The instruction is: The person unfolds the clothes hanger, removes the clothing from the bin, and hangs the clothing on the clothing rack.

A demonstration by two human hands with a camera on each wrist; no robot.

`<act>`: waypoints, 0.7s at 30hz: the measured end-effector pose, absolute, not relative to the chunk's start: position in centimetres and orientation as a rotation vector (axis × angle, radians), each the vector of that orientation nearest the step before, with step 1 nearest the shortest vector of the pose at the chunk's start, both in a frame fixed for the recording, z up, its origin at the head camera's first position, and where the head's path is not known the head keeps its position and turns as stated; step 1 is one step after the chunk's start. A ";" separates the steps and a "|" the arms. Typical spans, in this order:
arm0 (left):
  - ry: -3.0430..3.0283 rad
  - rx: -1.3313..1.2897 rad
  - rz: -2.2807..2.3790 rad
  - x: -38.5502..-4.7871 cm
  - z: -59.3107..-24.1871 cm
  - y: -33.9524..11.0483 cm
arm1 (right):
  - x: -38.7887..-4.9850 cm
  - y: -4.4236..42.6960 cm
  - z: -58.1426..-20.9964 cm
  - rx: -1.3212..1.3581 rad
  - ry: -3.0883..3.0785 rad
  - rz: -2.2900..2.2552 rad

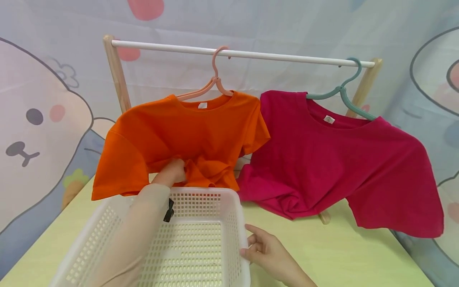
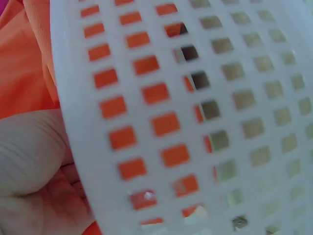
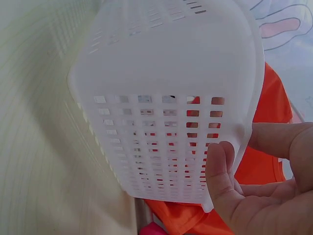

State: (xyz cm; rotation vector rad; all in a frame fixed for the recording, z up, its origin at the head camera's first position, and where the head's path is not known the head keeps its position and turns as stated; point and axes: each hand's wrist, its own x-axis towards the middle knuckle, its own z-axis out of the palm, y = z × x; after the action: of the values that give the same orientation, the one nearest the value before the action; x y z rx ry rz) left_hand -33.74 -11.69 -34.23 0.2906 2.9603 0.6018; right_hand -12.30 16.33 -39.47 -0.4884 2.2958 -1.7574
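An orange T-shirt (image 1: 201, 127) hangs on a pink hanger (image 1: 215, 75), its lower part bunched up. Beyond the far rim of a white plastic basket (image 1: 236, 223), my left hand (image 1: 173, 172) grips the bunched orange cloth; its fingertips are mostly hidden. In the left wrist view, that hand (image 2: 34, 166) sits beside the perforated basket wall (image 2: 146, 112) with orange fabric around it. My right hand (image 1: 263, 251) holds the basket's right rim. The right wrist view has its thumb outside the wall and a finger at the rim.
A magenta T-shirt (image 1: 322, 155) hangs from a green hanger (image 1: 340, 88) at the right. Both hangers hook over the white rail (image 1: 279, 57) of a wooden-legged rack (image 1: 118, 75). Everything stands on a pale yellow table (image 1: 305, 243) before a cartoon-print cloth backdrop (image 1: 272, 24).
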 end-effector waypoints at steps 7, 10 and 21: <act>2.969 0.336 0.780 -32.9 -35.2 -13.2 | -12.1 16.0 -39.5 -0.506 2.291 -1.762; 2.938 0.413 0.849 -32.0 -35.0 -13.2 | -12.0 15.9 -39.5 -0.503 2.301 -1.751; 2.759 0.790 1.021 -27.5 -33.7 -10.8 | -12.2 16.0 -39.4 -0.520 2.331 -1.727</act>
State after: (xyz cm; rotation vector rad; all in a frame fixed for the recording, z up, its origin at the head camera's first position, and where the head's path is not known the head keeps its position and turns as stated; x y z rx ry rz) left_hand -27.46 -10.82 -33.66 0.7900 2.7585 1.0208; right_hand -12.18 16.03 -39.43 -0.5202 2.3306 -1.7267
